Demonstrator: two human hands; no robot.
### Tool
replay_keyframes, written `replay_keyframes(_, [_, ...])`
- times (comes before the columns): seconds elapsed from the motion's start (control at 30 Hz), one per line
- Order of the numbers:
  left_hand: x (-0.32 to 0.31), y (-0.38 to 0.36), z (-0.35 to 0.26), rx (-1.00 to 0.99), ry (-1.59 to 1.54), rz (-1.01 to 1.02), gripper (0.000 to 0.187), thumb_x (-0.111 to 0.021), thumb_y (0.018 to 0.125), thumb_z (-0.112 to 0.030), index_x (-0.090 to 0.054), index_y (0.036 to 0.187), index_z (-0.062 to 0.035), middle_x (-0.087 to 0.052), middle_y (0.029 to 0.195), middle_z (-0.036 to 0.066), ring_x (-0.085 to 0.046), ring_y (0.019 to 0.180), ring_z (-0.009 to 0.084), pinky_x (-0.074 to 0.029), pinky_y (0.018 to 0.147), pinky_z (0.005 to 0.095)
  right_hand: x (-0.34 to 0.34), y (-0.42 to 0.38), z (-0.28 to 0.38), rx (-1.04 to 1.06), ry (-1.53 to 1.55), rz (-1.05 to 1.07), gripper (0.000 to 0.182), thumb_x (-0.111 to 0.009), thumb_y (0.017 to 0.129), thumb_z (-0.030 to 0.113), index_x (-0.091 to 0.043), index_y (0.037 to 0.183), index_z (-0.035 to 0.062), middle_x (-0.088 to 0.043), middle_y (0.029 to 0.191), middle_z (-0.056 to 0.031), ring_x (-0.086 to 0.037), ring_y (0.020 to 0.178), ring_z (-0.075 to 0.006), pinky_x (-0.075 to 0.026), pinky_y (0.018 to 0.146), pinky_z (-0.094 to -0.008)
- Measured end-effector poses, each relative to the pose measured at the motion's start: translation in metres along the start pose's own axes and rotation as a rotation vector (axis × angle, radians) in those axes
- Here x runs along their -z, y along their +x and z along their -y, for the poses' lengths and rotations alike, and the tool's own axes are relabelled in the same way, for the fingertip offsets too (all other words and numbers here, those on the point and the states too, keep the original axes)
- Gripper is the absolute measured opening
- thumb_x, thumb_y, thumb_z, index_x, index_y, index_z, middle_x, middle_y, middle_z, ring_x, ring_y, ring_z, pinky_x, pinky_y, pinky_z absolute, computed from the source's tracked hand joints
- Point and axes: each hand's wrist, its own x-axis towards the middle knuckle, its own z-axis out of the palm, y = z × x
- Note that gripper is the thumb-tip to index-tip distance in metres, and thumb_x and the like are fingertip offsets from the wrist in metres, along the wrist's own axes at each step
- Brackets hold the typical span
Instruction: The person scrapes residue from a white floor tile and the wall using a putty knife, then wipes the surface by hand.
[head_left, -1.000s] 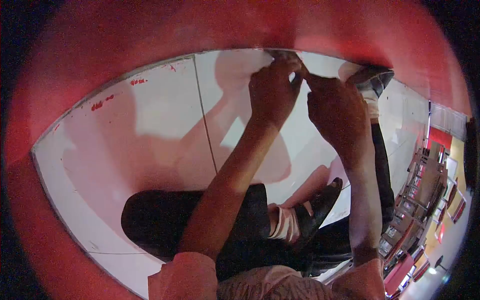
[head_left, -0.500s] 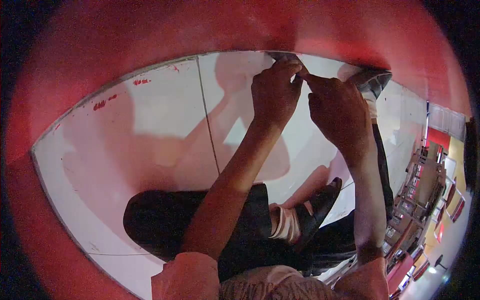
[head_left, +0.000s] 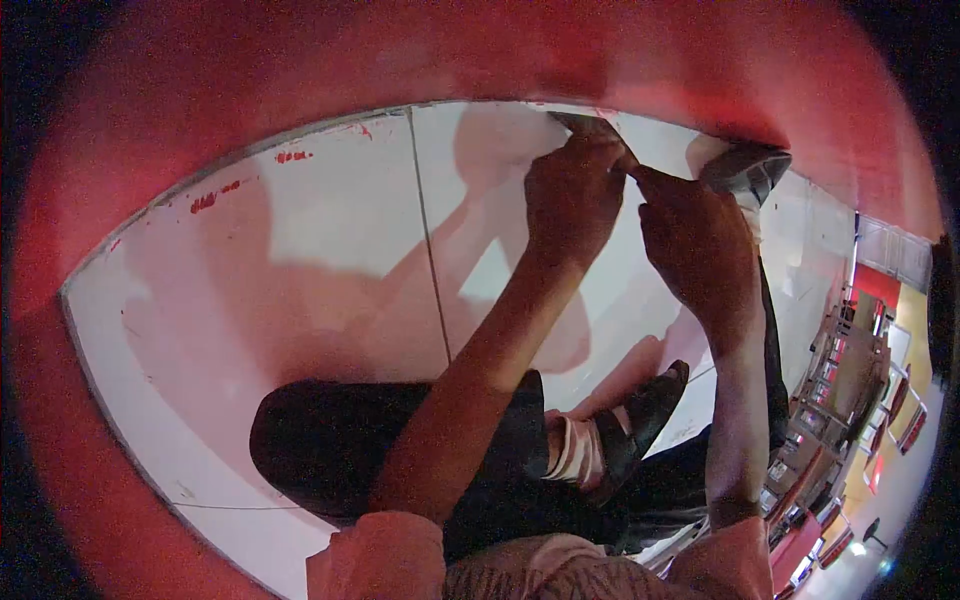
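My left hand (head_left: 575, 200) is closed on a dark, flat strip (head_left: 590, 124), close to the foot of the red wall (head_left: 480, 50). The kind of strip cannot be made out; its far end lies low by the wall, and my fingers cover part of it. Beside it, my right hand (head_left: 700, 235) is closed, with the index finger reaching to the strip's near edge. How that hand grips it is partly hidden. Under both hands spreads the white tiled floor (head_left: 350, 210), with their shadows on it.
Red smears (head_left: 215, 198) mark the floor along the wall's edge. My crossed legs (head_left: 350, 430) in dark trousers fill the near floor, with a dark shoe (head_left: 745, 172) by the wall and a sandal (head_left: 650, 410) nearer. Stacked furniture (head_left: 840, 380) stands far right.
Both hands have shifted slightly right in the view. My left hand has turned, so its fingers are more hidden, and more of the dark strip shows beyond it.
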Motion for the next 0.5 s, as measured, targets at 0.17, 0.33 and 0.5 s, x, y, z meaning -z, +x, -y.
replay_keyframes(0.17, [0.001, -0.002, -0.003, 0.050, -0.037, 0.010, 0.015, -0.071, 0.075, -0.011, -0.069, 0.089, -0.0096, -0.070, 0.096, 0.006, -0.068, 0.079, 0.0247, -0.054, 0.071, 0.0341, 0.000, 0.000, 0.008, -0.058, -0.092, 0.004, 0.039, -0.057, 0.081, 0.006, -0.061, 0.119, 0.0152, -0.066, 0.083, -0.0182, -0.065, 0.073, -0.0355, -0.054, 0.067, -0.0460])
replay_keyframes(0.33, [0.002, 0.000, 0.001, 0.012, 0.003, -0.055, 0.012, -0.070, 0.076, -0.012, -0.069, 0.087, -0.0093, -0.070, 0.093, 0.007, -0.068, 0.080, 0.0258, -0.054, 0.073, 0.0346, -0.011, -0.001, 0.006, -0.004, -0.082, -0.099, 0.025, -0.055, 0.082, 0.011, -0.064, 0.105, 0.0110, -0.066, 0.077, -0.0149, -0.066, 0.070, -0.0317, -0.055, 0.063, -0.0421])
replay_keyframes(0.5, [0.002, -0.001, 0.002, -0.030, -0.076, -0.078, 0.019, -0.069, 0.074, -0.009, -0.068, 0.092, -0.0087, -0.070, 0.093, 0.007, -0.068, 0.082, 0.0250, -0.054, 0.072, 0.0340, -0.012, 0.001, 0.008, -0.068, -0.002, -0.081, 0.038, -0.057, 0.081, 0.006, -0.062, 0.118, 0.0126, -0.066, 0.083, -0.0194, -0.065, 0.074, -0.0363, -0.053, 0.067, -0.0464])
